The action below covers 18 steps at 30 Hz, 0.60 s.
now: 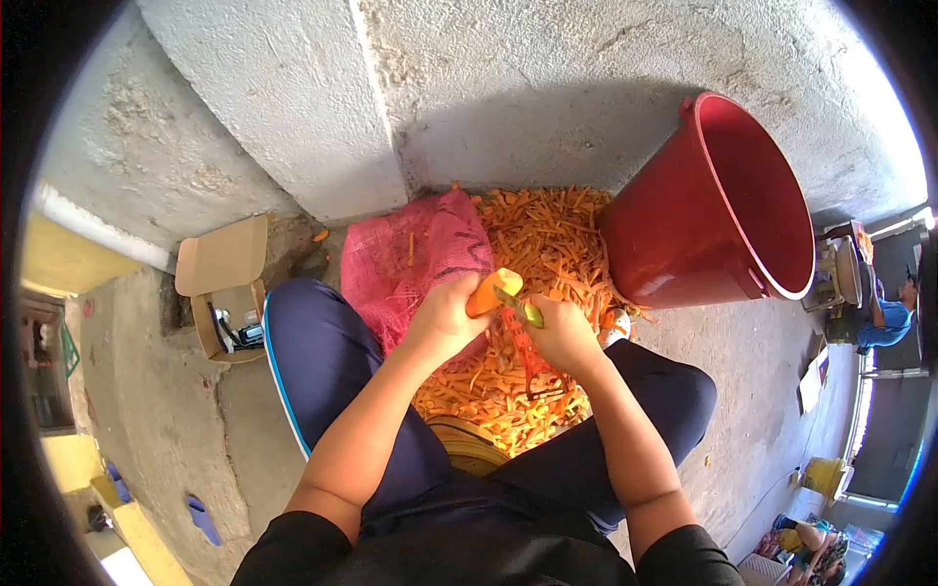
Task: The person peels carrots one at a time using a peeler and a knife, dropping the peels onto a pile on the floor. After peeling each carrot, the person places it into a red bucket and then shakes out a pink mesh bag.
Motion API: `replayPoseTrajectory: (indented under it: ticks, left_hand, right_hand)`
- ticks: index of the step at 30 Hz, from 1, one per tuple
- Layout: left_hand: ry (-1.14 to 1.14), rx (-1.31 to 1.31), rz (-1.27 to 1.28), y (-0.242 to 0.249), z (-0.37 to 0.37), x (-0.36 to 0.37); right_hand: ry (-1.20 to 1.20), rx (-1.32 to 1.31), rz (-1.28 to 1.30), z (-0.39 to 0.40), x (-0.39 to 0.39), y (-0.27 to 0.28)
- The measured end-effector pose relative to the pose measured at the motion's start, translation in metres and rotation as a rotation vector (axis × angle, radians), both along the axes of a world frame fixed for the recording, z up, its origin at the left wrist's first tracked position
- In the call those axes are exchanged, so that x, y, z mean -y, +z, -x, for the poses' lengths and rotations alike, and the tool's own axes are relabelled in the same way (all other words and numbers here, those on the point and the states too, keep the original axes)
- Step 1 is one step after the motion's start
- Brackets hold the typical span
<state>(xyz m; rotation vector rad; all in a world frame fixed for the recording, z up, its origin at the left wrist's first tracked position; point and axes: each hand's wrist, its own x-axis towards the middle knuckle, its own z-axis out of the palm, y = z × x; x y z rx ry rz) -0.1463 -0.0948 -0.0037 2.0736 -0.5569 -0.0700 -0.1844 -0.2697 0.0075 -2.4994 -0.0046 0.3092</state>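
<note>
My left hand (pixel 447 317) is wrapped round a thick orange carrot (pixel 496 287) above the middle of the floor pile. In my right hand (pixel 562 334) is a peeler (pixel 532 314) with a yellow-green handle, its head against or very close to the carrot. Under both hands spreads a heap of orange peelings (pixel 537 239). A pink mesh sack (pixel 396 259) lies beside the heap, near my left forearm. Below my right hand a red plastic lattice piece (pixel 528 354) shows among the peelings; its full shape is hidden.
A large red bucket (pixel 655 225) leans at the right of the heap, mouth tilted outward. The wall (pixel 518 88) rises behind. An open cardboard box (pixel 230 293) holds small items at left. Two other people, one in a blue top (pixel 887 320), are at far right.
</note>
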Motion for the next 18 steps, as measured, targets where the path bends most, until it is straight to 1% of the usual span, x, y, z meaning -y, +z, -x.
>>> replayPoseTrajectory:
  ticks: [3, 7, 10, 18]
  left_hand:
    - [0.02, 0.011, -0.067, 0.006, 0.004, 0.0]
    - [0.035, 0.107, -0.104, -0.002, 0.002, -0.001]
    - [0.024, 0.15, -0.15, -0.006, 0.003, -0.001]
    - [0.014, 0.19, -0.248, -0.006, 0.005, -0.004]
  right_hand:
    - [0.005, -0.02, -0.001, 0.0, -0.001, 0.0]
    - [-0.028, -0.049, -0.056, 0.0, -0.002, 0.005]
    - [-0.041, -0.08, -0.013, -0.002, -0.003, 0.007]
    - [-0.036, -0.078, -0.009, -0.006, 0.001, -0.011]
